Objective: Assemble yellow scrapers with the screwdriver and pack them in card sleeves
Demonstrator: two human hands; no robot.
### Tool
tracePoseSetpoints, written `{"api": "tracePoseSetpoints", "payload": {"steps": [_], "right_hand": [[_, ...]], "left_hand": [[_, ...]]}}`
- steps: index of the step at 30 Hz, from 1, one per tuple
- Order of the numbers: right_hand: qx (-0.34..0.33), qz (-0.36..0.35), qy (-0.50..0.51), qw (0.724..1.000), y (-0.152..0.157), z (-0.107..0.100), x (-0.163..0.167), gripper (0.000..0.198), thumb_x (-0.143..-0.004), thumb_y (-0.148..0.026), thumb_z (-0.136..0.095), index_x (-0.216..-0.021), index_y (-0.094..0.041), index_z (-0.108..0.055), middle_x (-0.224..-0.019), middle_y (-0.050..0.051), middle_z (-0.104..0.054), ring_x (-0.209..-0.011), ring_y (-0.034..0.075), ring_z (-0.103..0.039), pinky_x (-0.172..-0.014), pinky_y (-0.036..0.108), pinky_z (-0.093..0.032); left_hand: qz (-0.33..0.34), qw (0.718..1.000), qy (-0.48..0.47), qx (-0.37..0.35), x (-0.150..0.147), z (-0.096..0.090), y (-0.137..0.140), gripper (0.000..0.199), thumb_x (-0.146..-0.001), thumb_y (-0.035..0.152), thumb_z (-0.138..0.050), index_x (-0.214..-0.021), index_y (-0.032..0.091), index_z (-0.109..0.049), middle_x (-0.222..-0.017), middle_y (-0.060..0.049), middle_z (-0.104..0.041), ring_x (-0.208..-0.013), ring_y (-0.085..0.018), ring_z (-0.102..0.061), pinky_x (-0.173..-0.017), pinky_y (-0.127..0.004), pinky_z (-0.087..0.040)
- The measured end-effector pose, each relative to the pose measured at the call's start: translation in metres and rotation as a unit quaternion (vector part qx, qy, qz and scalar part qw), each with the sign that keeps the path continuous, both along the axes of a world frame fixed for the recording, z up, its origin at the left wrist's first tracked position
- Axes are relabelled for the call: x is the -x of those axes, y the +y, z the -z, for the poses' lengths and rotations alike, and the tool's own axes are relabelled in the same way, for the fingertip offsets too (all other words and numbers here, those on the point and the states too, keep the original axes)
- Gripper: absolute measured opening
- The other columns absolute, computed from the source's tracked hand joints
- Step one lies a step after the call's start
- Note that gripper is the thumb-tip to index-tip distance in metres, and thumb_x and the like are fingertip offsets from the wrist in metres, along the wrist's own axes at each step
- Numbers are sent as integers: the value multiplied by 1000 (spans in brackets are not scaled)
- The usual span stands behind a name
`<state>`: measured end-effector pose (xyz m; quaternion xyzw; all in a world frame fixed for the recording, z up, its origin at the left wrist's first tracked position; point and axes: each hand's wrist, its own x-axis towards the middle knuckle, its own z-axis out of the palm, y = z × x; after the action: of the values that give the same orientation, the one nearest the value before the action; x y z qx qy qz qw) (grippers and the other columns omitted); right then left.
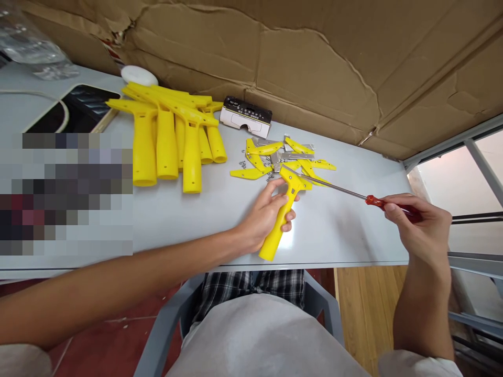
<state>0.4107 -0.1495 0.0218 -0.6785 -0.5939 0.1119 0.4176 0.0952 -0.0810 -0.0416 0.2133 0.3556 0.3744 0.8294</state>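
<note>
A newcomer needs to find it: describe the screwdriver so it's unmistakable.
Along the cardboard runs a pale table. Near its right end, the right hand grips the screwdriver, which slants toward the yellow tool in the left hand. Unlike the yellow pieces beyond, this has a red handle.

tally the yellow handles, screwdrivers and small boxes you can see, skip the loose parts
Yellow handles: 7 (1 in the left hand, 6 visible in the pile)
Screwdriver: 1
Small box: 1
Total: 9 visible; the pile may hide more

My right hand [424, 220] holds a red-handled metal screwdriver [374, 201].
My left hand [268, 212] grips a yellow plastic T-shaped handle [277, 230]; flat yellow angled pieces [266, 149] lie beyond.
</note>
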Motion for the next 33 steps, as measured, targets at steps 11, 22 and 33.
{"api": "tracePoseSetpoints", "payload": {"steps": [11, 22, 33], "right_hand": [[13, -30, 26, 999, 7, 2, 6, 14, -89, -37, -90, -90, -23, -87, -90, 6, -79, -81, 17, -74, -67, 28, -62], [16, -22, 11, 1000, 5, -1, -2, 18, -90, -42, -89, -92, -24, -87, -91, 6, -79, -78, 17, -73, -62, 28, -59], [21, -38, 7, 999, 8, -9, 9, 20, -91, -42, -88, -92, -23, -86, -92, 7, -80, -84, 18, -75, -68, 30, -61]], "left_hand": [[-6, 1000, 2, -1, -1, 0, 0, 38, -95, 21, -71, -130, 30, -58, -119, -7, -71, -56, -6, -55, -45, -17, -40], [-5, 1000, 3, 4, 0, 1, 1, 39, -93, 20, -72, -128, 30, -59, -118, -5, -70, -57, -6, -56, -45, -17, -41], [-7, 1000, 7, -7, -1, -1, 0, 35, -98, 17, -63, -131, 30, -58, -116, -4, -67, -57, -6, -56, -46, -18, -41]]}}
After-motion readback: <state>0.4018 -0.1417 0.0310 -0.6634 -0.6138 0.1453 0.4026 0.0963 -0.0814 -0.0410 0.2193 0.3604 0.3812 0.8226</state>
